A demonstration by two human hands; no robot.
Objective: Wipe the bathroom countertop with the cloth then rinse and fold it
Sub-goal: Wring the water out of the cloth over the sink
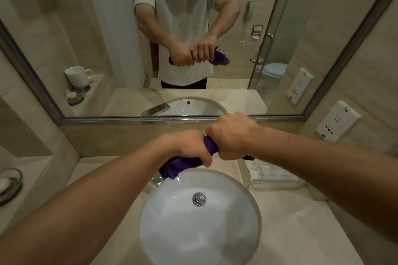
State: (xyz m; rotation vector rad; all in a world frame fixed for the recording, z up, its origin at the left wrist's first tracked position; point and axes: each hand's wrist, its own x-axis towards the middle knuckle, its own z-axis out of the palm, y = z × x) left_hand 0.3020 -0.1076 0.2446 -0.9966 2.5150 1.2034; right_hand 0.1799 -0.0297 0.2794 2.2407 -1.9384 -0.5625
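A purple cloth (183,164) is twisted into a tight roll between both my hands, held above the back rim of the white oval sink (172,232). My left hand (189,146) grips its left part, and a loose bunch hangs down below that fist. My right hand (232,135) is clenched around the right end, slightly higher and farther back. The beige stone countertop (301,232) surrounds the basin. The faucet (157,179) is mostly hidden behind the cloth and my left forearm.
A clear tray (273,175) with wrapped toiletries sits right of the sink. A glass soap dish (9,185) stands on the left ledge. A large mirror (107,38) faces me, with a wall socket panel (338,120) on the right wall.
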